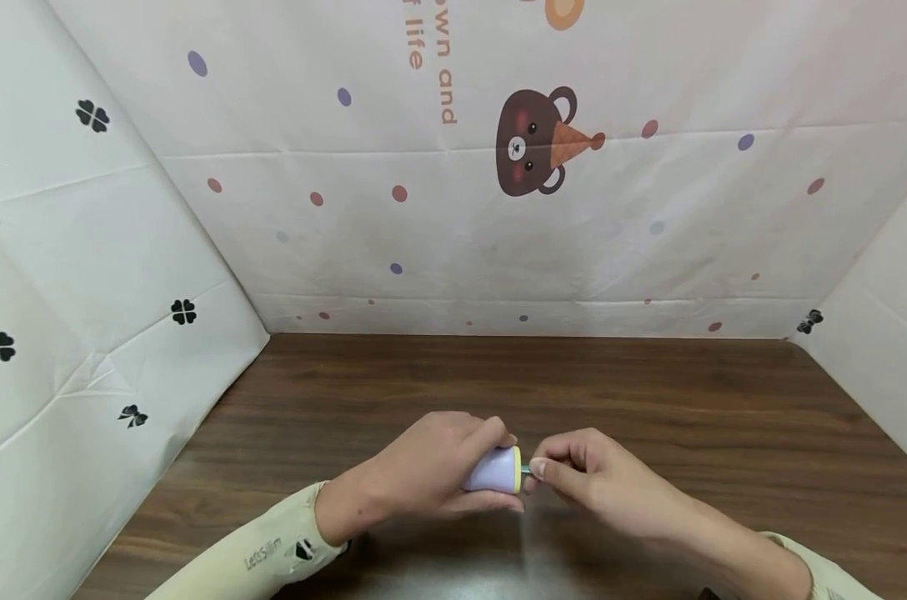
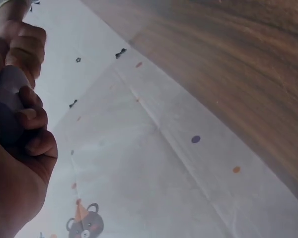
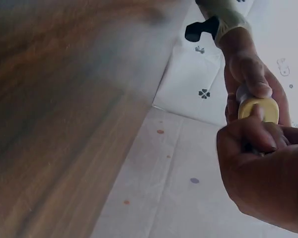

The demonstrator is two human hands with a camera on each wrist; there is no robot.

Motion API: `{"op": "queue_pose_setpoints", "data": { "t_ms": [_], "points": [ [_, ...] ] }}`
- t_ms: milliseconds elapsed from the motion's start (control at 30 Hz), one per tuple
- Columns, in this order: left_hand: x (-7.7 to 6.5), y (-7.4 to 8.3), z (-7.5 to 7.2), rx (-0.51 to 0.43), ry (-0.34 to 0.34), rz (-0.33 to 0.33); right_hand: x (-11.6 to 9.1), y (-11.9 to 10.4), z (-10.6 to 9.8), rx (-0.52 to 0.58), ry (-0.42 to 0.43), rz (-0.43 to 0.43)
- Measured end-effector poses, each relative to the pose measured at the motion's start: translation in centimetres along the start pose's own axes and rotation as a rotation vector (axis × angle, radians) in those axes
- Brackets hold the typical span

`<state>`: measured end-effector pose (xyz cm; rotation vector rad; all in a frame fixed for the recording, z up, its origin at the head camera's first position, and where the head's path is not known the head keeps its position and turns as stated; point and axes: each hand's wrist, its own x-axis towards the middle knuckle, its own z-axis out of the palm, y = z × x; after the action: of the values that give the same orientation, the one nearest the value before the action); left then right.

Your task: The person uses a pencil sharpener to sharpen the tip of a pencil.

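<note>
A small lavender barrel-shaped object (image 1: 493,471) with a yellow end rim lies sideways in my left hand (image 1: 438,467), whose fingers and thumb wrap round it. Its yellow end face (image 3: 266,105) points toward my right hand (image 1: 611,483). Between the right thumb and fingers I pinch a thin greenish stick-like piece (image 1: 527,469) that meets the middle of that yellow end; how far it goes in is hidden. In the left wrist view, the curled left fingers (image 2: 34,119) cover much of the lavender body (image 2: 10,99). Both hands are close together above the table.
A dark brown wooden table (image 1: 348,383) lies under the hands. White sheets with printed dots, clovers and a bear (image 1: 528,142) stand as walls at the back (image 1: 453,242), left (image 1: 123,275) and right (image 1: 881,350).
</note>
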<state>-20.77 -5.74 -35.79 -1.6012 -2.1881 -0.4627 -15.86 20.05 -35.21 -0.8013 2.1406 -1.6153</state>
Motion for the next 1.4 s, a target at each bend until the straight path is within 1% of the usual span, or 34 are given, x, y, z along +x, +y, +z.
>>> {"op": "queue_pose_setpoints", "data": {
  "t_ms": [67, 100, 133, 167, 200, 233, 300, 333, 367, 400, 433, 467, 500, 533, 600, 667, 733, 800, 833, 867, 900, 933, 1000, 1067, 1100, 1133, 1167, 1200, 1233, 1267, 1333, 1400],
  "points": [
    [0.0, -0.1, -0.1, -0.067, -0.002, -0.047, -0.1, 0.0, 0.3, -0.188, 0.103, -0.112],
    [0.0, -0.1, -0.1, -0.11, -0.004, -0.074, -0.1, 0.0, 0.4, -0.278, 0.157, -0.182],
    [0.0, -0.1, -0.1, -0.169, -0.004, -0.104, 0.0, 0.0, 0.6, -0.361, 0.203, -0.276],
    [0.0, -0.2, -0.2, -0.231, -0.003, -0.136, 0.2, 0.0, 0.7, -0.438, 0.241, -0.389],
    [0.0, -0.2, -0.2, -0.313, -0.007, -0.173, 0.5, 0.1, 0.7, -0.548, 0.283, -0.521],
    [0.0, -0.2, -0.3, -0.407, -0.012, -0.211, 0.9, 0.0, 0.7, -0.673, 0.326, -0.672],
    [-0.1, -0.2, -0.5, -0.619, -0.034, -0.28, 1.8, -0.1, 0.4, -0.933, 0.409, -0.997],
    [0.0, -0.2, -0.6, -0.727, -0.049, -0.305, 2.2, -0.2, 0.3, -1.045, 0.457, -1.156],
    [0.0, -0.2, -0.6, -0.823, -0.067, -0.322, 2.6, -0.3, 0.1, -1.137, 0.51, -1.301],
    [0.0, -0.2, -0.7, -0.911, -0.086, -0.333, 2.9, -0.4, 0.0, -1.206, 0.553, -1.414],
    [0.0, -0.2, -0.7, -0.98, -0.105, -0.338, 3.1, -0.5, -0.1, -1.242, 0.574, -1.498],
    [0.0, -0.2, -0.7, -1.028, -0.121, -0.336, 3.2, -0.5, -0.2, -1.258, 0.581, -1.548],
    [0.0, -0.2, -0.7, -1.055, -0.132, -0.327, 3.3, -0.4, -0.2, -1.258, 0.586, -1.578],
    [0.1, -0.2, -0.6, -1.07, -0.137, -0.319, 3.3, -0.4, -0.1, -1.255, 0.589, -1.586],
    [0.1, -0.1, -0.5, -1.055, -0.139, -0.306, 3.3, -0.4, 0.1, -1.226, 0.581, -1.564],
    [0.1, -0.1, -0.3, -1.016, -0.132, -0.3, 3.3, -0.4, 0.5, -1.178, 0.571, -1.512],
    [0.1, 0.0, -0.2, -0.963, -0.127, -0.297, 3.1, -0.4, 0.9, -1.11, 0.56, -1.425],
    [0.0, 0.1, -0.2, -0.89, -0.12, -0.294, 2.7, -0.2, 1.4, -1.02, 0.533, -1.291],
    [0.0, 0.1, -0.2, -0.836, -0.114, -0.287, 2.4, 0.0, 1.5, -0.96, 0.514, -1.202],
    [0.0, 0.2, -0.2, -0.761, -0.107, -0.272, 2.1, 0.2, 1.7, -0.881, 0.479, -1.087],
    [0.0, 0.2, -0.2, -0.661, -0.097, -0.245, 1.6, 0.4, 1.8, -0.79, 0.435, -0.951],
    [0.0, 0.2, -0.2, -0.536, -0.088, -0.203, 1.3, 0.5, 1.9, -0.691, 0.389, -0.81],
    [0.0, 0.2, -0.2, -0.247, -0.06, -0.079, 0.7, 0.7, 1.9, -0.441, 0.271, -0.5],
    [0.1, 0.0, -0.1, 0.036, 0.0, 0.069, 0.4, 0.7, 1.6, -0.168, 0.15, -0.207],
    [0.1, -0.2, -0.1, 0.144, 0.036, 0.132, 0.3, 0.7, 1.4, -0.067, 0.108, -0.095],
    [0.2, -0.3, 0.0, 0.223, 0.065, 0.181, 0.4, 0.6, 1.2, 0.004, 0.074, -0.015],
    [0.2, -0.5, 0.1, 0.263, 0.087, 0.211, 0.3, 0.5, 1.0, 0.047, 0.052, 0.047],
    [0.2, -0.6, 0.1, 0.283, 0.1, 0.224, 0.4, 0.4, 0.8, 0.056, 0.037, 0.068],
    [0.2, -0.8, 0.1, 0.279, 0.106, 0.22, 0.4, 0.4, 0.7, 0.028, 0.037, 0.06],
    [0.2, -0.9, 0.1, 0.255, 0.102, 0.201, 0.4, 0.3, 0.6, -0.033, 0.052, 0.026],
    [0.1, -1.1, 0.0, 0.186, 0.08, 0.136, 0.3, 0.2, 0.6, -0.179, 0.108, -0.081],
    [0.0, -1.2, -0.1, 0.101, 0.061, 0.069, 0.4, 0.2, 0.8, -0.336, 0.187, -0.239]
  ]
}}
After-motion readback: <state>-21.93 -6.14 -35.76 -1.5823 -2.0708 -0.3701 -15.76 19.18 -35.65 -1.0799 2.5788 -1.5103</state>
